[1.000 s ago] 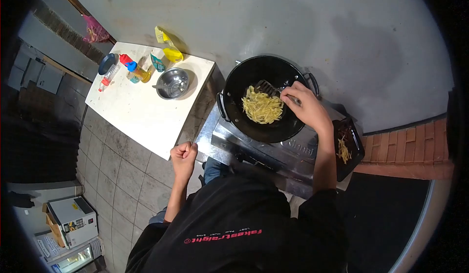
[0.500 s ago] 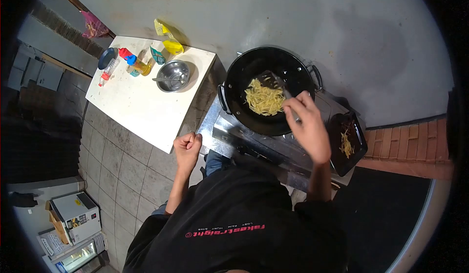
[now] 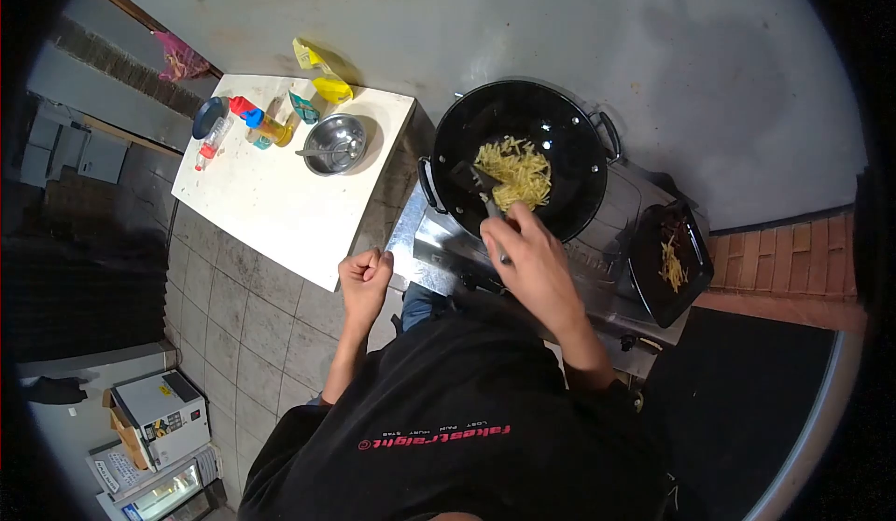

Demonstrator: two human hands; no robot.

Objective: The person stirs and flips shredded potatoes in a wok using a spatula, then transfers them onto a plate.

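My right hand is wrapped round the handle of a spatula. The dark blade is inside a black two-handled wok, at the left side of a heap of pale yellow strips that look like cut potato. Away from the wok, my left hand is closed in a fist in front of my body, near the white table's corner, with nothing visible in it. The wok stands on a metal stove.
Right of the wok lies a black tray with more strips. On the white table are a steel bowl with a spoon, an oil bottle, a yellow packet and a dark plate. A grey wall rises behind the stove.
My right hand and the spatula have swung left and toward my body, and the blade has gone from the strips' far side to their left. The left fist stays nearly still.
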